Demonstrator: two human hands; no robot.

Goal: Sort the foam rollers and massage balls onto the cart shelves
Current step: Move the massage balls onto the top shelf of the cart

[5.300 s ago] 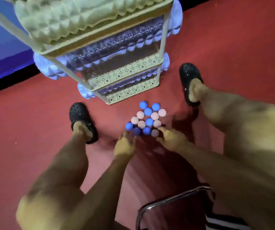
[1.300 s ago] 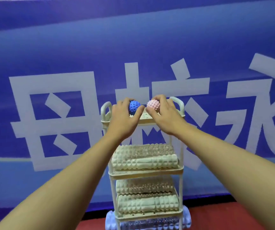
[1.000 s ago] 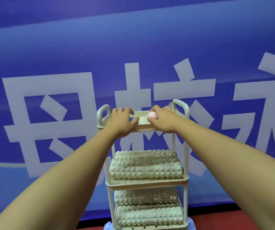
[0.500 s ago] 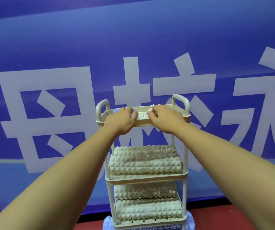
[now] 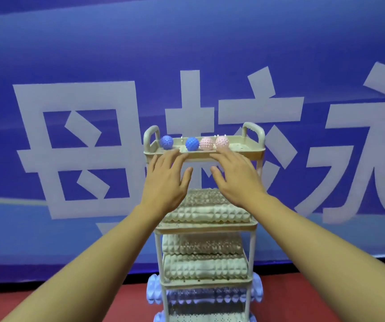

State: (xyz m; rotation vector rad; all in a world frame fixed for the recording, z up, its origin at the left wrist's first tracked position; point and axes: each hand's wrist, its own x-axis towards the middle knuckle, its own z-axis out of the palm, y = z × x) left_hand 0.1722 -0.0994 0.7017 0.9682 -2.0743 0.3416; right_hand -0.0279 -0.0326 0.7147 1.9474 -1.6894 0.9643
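Note:
A tall cream cart (image 5: 244, 152) stands in front of me. On its top shelf sit two blue spiky balls (image 5: 166, 142) (image 5: 192, 143) and two pink spiky balls (image 5: 206, 143) (image 5: 222, 141) in a row. My left hand (image 5: 166, 180) and my right hand (image 5: 235, 175) hover just in front of the top shelf's rim, fingers spread and holding nothing. Cream foam rollers (image 5: 206, 211) fill the second shelf, more cream rollers (image 5: 205, 266) the third. Pale blue rollers (image 5: 210, 296) lie on the shelves below.
A blue wall banner (image 5: 94, 112) with large white characters rises right behind the cart. Red floor (image 5: 303, 291) shows on both sides of the cart's base.
Both hands have let go of a blue and a pink ball on the top shelf and pulled back towards me with open fingers. The balls now sit in the tray.

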